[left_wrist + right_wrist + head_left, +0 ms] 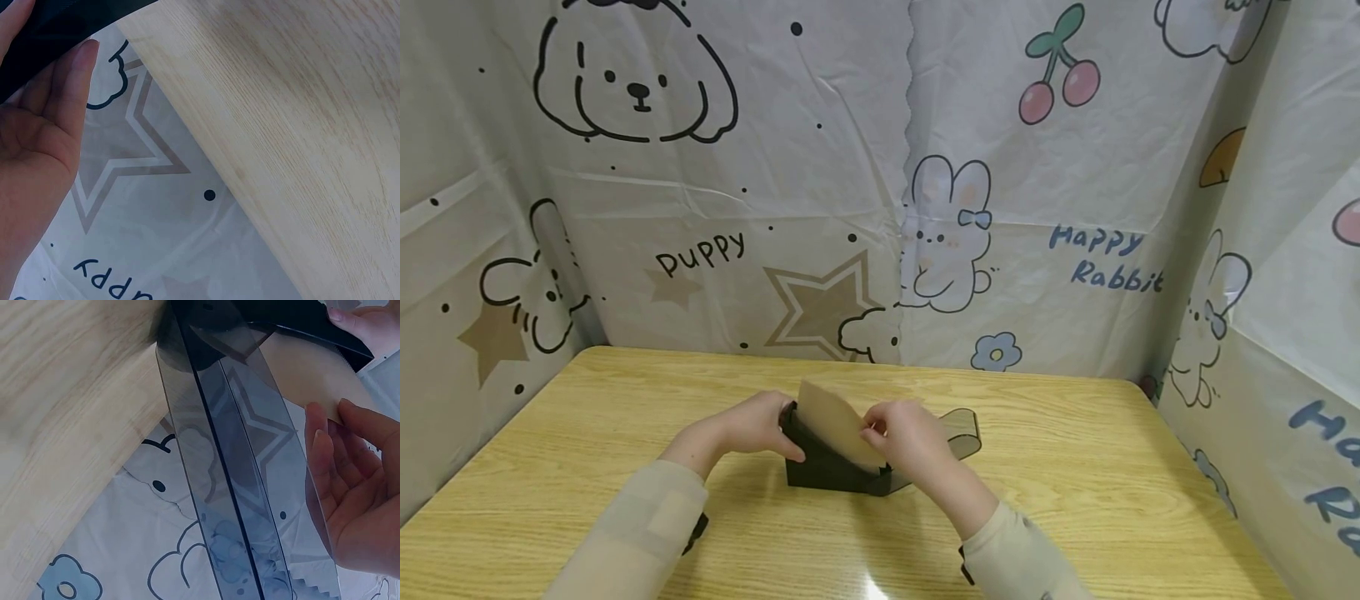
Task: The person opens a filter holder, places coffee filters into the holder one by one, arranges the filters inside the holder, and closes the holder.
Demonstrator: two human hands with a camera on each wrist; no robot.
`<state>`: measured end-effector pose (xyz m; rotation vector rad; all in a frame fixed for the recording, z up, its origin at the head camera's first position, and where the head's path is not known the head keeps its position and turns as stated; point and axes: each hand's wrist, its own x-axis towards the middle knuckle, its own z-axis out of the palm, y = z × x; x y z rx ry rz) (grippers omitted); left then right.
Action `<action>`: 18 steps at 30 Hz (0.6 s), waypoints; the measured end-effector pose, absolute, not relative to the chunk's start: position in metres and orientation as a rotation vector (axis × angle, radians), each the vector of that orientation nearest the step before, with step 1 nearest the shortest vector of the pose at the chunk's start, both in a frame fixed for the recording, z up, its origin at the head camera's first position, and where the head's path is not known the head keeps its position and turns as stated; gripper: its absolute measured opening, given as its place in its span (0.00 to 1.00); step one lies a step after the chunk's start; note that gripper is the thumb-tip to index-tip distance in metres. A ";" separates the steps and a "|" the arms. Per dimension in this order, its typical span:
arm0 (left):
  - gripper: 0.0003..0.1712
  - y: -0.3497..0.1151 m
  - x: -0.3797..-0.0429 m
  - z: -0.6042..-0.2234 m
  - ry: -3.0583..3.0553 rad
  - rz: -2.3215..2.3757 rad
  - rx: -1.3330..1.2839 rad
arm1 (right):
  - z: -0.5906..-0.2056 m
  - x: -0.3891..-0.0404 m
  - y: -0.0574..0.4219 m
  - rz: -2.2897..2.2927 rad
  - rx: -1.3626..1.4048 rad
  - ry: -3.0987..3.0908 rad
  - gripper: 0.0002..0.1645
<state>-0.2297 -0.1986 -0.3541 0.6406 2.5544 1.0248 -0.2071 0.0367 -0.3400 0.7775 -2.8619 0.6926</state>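
Note:
A black box (827, 468) with a slanted open top rests on the table, its clear, smoky lid (964, 427) swung out to the right. My left hand (752, 425) grips the box's left end, thumb on the near side; the left wrist view shows the fingers of that hand (37, 144) along the box's far side. A thin tan paper sheet (829, 415) stands partly up out of the box. Between thumb and fingertips, my right hand (913, 437) pinches the sheet's right edge. In the right wrist view the lid (219, 444) crosses in front of that hand's edge. The box's inside is mostly hidden.
The box stands on a light wooden table (760, 550). A printed cloth (820, 192) hangs behind the table's far edge and along both sides. Bands are worn on both wrists.

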 end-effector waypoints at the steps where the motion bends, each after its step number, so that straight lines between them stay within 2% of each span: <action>1: 0.14 -0.199 -0.230 -0.354 2.554 1.025 0.636 | -0.340 -0.207 0.036 0.690 0.781 -2.861 0.04; 10: 0.14 -0.199 -0.230 -0.355 2.553 1.026 0.635 | -0.347 -0.205 0.034 0.662 0.796 -2.869 0.04; 18: 0.19 -0.198 -0.229 -0.355 2.586 1.009 0.593 | -0.350 -0.205 0.032 0.645 0.794 -2.860 0.04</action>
